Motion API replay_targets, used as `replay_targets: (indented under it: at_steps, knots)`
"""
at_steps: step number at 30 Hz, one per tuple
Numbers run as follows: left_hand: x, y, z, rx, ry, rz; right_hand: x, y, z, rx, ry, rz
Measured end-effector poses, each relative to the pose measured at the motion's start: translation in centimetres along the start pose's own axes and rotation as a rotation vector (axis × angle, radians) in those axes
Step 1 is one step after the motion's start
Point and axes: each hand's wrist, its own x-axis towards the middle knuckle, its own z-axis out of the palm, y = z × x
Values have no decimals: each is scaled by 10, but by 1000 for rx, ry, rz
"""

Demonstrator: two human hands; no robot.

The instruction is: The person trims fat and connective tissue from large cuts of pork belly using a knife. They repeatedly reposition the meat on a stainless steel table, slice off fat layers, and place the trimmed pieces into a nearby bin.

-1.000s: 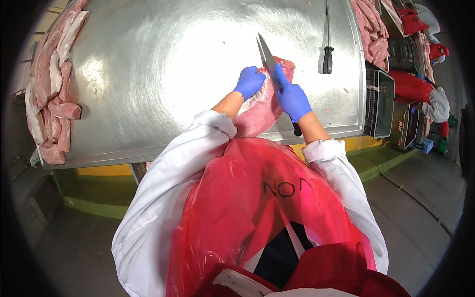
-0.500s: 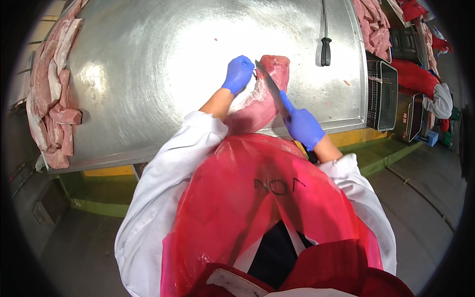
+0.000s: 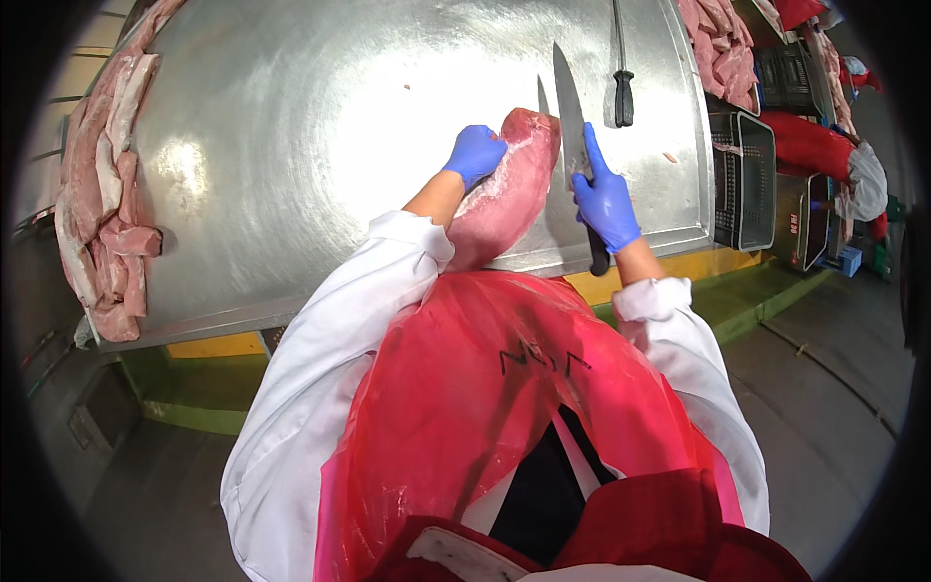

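A long pink piece of raw meat point(image 3: 514, 199) with a whitish streak along its left side lies on the steel table point(image 3: 291, 175), close to the front edge. My left hand point(image 3: 474, 156), in a blue glove, is closed against its upper left edge; the fingertips are partly hidden there. To the right of the meat, my right hand point(image 3: 607, 208), also blue-gloved, grips a knife point(image 3: 569, 102) by its black handle. The index finger stretches along the blade, which points away from me and stands apart from the meat.
A sharpening steel point(image 3: 624, 97) with a black handle lies at the far right of the table. Meat strips point(image 3: 109, 204) are heaped along the left edge. Beyond the right edge are a grey crate point(image 3: 754, 184), more meat point(image 3: 718, 48) and a person in red and white point(image 3: 858, 184).
The knife has moved off the meat to the right and swung upright, tip pointing away. My left hand has shifted slightly right and nearer along the meat's edge.
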Motion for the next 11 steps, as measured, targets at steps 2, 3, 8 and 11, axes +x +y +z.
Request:
replay_targets:
  at_steps: [2,3,8,11]
  knots:
    - [-7,2,2,92,129,97,21,14,15,44,72,-4]
    - [-9,3,4,135,193,147,32,16,19,80,78,38]
    - [4,-3,12,-268,85,-9,66,81,54,-46,231,-44]
    - [5,3,11,-325,-100,-52,72,101,64,23,290,-99]
